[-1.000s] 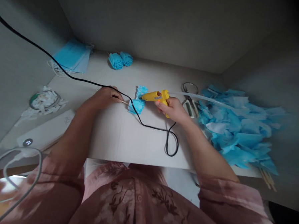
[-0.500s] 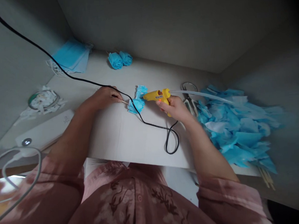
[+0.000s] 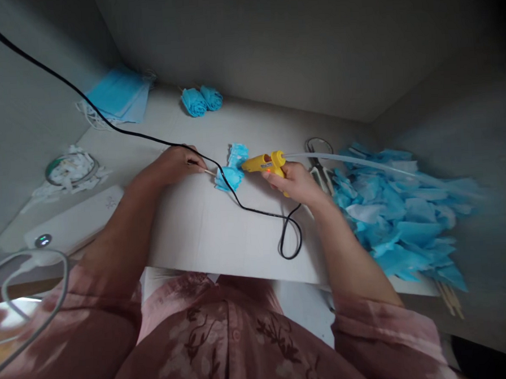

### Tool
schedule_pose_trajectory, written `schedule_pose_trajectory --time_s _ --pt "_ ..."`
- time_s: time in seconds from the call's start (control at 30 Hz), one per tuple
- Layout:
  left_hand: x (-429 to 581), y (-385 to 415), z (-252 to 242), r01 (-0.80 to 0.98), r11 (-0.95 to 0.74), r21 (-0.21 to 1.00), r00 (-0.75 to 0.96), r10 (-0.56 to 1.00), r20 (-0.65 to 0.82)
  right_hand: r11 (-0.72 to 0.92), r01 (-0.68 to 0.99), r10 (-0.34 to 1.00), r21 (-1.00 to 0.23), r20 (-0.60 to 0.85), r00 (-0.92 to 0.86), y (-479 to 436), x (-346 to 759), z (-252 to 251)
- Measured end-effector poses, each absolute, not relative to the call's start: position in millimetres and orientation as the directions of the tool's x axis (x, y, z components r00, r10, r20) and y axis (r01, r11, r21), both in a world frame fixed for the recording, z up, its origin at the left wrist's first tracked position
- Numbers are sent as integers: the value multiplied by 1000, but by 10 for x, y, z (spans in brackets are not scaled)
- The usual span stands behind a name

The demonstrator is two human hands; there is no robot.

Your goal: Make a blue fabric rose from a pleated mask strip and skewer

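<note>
Between the fingers of my left hand (image 3: 182,162) is a thin wooden stick (image 3: 210,173). A blue fabric flower (image 3: 229,179) sits at the stick's far end, with a loose blue strip (image 3: 238,154) extending behind it. My right hand (image 3: 293,182) is wrapped around the handle of a yellow glue gun (image 3: 262,162), which has a small red light on. Its nozzle points left and meets the blue fabric; whether glue is coming out is too small to tell. A long translucent glue stick (image 3: 344,158) projects from the gun's back.
A black cord (image 3: 122,130) crosses over my left hand and the flower. Two finished-looking blue roses (image 3: 194,102) and face masks (image 3: 118,95) lie at the back. Scissors (image 3: 319,166) and a blue scrap pile (image 3: 402,215) are right; white scraps (image 3: 71,168) and a power bank (image 3: 76,221) left.
Both hands, the flower and the glue gun hold nearly the same places. The whole view has shifted very slightly.
</note>
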State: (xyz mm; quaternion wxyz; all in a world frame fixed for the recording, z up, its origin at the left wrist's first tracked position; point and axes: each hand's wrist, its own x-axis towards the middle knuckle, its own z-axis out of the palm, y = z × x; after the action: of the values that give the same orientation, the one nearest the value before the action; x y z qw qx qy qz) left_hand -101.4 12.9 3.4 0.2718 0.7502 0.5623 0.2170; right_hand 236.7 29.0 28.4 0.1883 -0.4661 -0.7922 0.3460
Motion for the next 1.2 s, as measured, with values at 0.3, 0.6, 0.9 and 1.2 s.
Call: schedule_pose_trajectory --time_s 0.3,0.6,0.9,1.2 --pt "-1025 139 11 717 -233 657 282 959 32 296 579 871 -760 -35 -491 345 2525 386" --pt "-991 117 13 725 -211 655 249 968 36 283 536 923 -795 75 -377 310 2350 244" --pt "-973 110 6 728 -202 655 240 970 32 293 537 922 -791 86 -377 299 2304 187" --pt "-955 97 34 729 -188 659 228 973 25 309 533 916 -787 96 -390 267 2264 201"
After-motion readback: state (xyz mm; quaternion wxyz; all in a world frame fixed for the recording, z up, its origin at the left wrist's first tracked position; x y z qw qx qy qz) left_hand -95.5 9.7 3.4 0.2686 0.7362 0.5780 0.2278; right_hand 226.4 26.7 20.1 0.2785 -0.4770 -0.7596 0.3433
